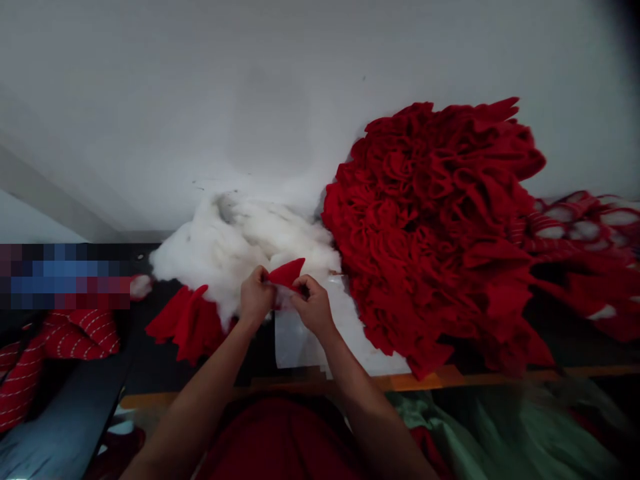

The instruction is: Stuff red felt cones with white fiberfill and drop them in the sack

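Between my two hands is a small pointed red fabric piece (287, 273), its tip aimed up and to the right. My left hand (257, 293) pinches its left side, and my right hand (313, 305) grips the right side with bent fingers. Some whitish material shows at its lower edge; I cannot make out whether it is stuffing. Just behind the hands lies a heap of white fluffy stuffing (215, 243). Several similar red fabric pieces (187, 323) rest left of my left forearm. Under my hands is a white sheet (295, 343).
A tall pile of red fabric pieces (430, 233) stands on the right against the pale wall (310, 87). Beyond it lie red-and-white striped items (585, 223). More red striped fabric (80, 333) is at the left. The table's front edge (440, 377) is orange-brown, with green cloth (500, 427) below.
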`<state>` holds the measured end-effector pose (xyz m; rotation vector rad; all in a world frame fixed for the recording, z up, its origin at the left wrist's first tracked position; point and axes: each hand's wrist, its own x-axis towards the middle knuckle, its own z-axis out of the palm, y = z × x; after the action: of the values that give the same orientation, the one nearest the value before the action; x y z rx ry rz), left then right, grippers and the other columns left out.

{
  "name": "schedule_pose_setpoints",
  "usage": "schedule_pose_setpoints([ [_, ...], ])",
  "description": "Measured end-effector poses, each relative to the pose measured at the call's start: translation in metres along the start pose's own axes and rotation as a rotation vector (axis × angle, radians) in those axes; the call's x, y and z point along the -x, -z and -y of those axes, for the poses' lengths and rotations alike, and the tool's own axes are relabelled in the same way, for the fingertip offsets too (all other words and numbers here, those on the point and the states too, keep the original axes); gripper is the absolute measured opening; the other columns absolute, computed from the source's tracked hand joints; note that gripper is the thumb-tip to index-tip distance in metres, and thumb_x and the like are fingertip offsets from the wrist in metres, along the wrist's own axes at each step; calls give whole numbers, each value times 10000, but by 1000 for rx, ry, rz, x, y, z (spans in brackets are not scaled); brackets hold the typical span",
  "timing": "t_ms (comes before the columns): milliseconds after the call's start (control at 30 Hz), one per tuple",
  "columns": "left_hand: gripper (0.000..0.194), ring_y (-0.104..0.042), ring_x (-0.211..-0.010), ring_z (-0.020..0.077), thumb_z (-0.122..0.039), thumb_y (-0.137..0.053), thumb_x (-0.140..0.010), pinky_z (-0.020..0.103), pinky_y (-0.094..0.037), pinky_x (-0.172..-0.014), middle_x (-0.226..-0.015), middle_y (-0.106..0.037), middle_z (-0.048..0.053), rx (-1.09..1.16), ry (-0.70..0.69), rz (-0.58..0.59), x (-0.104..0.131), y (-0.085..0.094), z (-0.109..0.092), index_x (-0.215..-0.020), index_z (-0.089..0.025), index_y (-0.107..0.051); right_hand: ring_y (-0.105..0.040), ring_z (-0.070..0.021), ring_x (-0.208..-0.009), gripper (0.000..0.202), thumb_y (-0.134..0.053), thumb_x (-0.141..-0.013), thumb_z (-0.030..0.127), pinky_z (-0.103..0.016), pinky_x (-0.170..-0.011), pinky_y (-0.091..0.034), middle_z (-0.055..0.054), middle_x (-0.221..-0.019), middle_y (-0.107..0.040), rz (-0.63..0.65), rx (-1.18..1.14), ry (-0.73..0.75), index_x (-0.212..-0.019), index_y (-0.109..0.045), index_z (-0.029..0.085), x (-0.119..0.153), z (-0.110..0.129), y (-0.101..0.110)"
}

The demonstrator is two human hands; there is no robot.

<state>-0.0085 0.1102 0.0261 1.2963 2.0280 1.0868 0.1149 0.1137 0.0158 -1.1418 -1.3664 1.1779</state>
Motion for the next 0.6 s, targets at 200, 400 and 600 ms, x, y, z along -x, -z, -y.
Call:
schedule_pose_setpoints([
  [200, 264, -477, -584, 118, -179, -575, -585, 230, -359, -526, -678, -510, -29, 148, -17, 197, 0, 11, 0, -836, -186, -494, -445, -112, -603, 135, -471, -570, 155, -232, -578, -366, 45, -652, -486, -109, 21, -17, -697, -497, 194, -4, -6, 8],
  [400, 235, -510, -574, 101, -298, -621, -629, 220, -414, -526, -667, -554, -9, 495, 87, 345, 11, 32, 6, -810, -157, -572, -450, -115, -613, 121, -495, -598, 172, -232, -580, -369, 45, -661, -493, -121, 26, -50, -717, -494, 194, -4, -13, 9],
  [600, 210, -412, -432, 52, -177, -592, -584, 182, -315, -423, -566, -461, -78, 560, 114, 207, 8, 26, 13, -773, -176, -502, -409, -101, -573, 99, -519, -590, 188, -217, -546, -345, 57, -627, -457, -11, -65, -59, -677, -475, 199, 2, -7, -11],
])
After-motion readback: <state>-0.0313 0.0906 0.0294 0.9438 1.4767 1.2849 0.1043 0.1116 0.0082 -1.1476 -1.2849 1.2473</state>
